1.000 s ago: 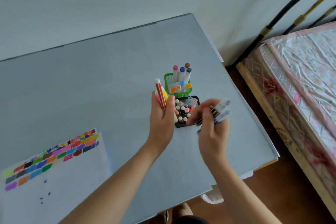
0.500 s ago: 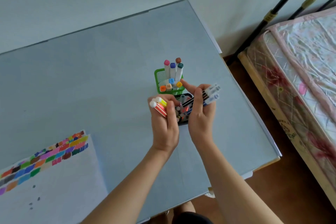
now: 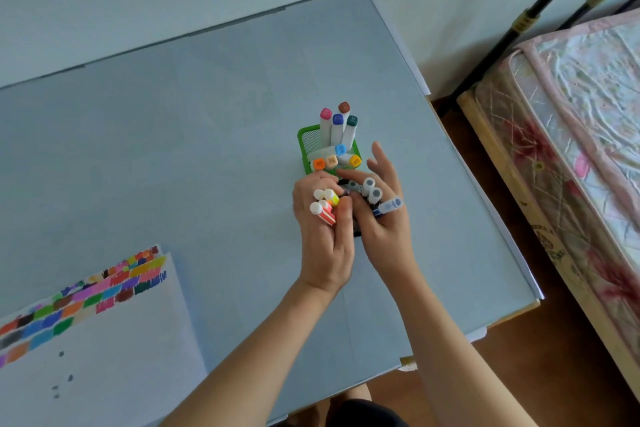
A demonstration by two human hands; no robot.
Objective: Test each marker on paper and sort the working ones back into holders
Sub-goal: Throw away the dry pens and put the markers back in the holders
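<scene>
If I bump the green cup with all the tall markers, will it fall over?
Probably easily. The green holder looks like light mesh, and its markers stick up well above the rim, leaning one way. It also stands free on a smooth table, so it may slide first.

The black holder [image 3: 356, 230] is almost wholly covered by the left hand [image 3: 323, 236] and the right hand [image 3: 382, 218]; only a dark sliver shows between them. The striped markers [image 3: 323, 210] vanish into the left hand below their caps, and the grey-capped pens [image 3: 375, 196] are blurred, their bodies hidden by fingers. The paper [image 3: 104, 357] runs off the left and bottom edges. Labels on the marker caps in the green holder [image 3: 308, 142] are too small to read.
</scene>
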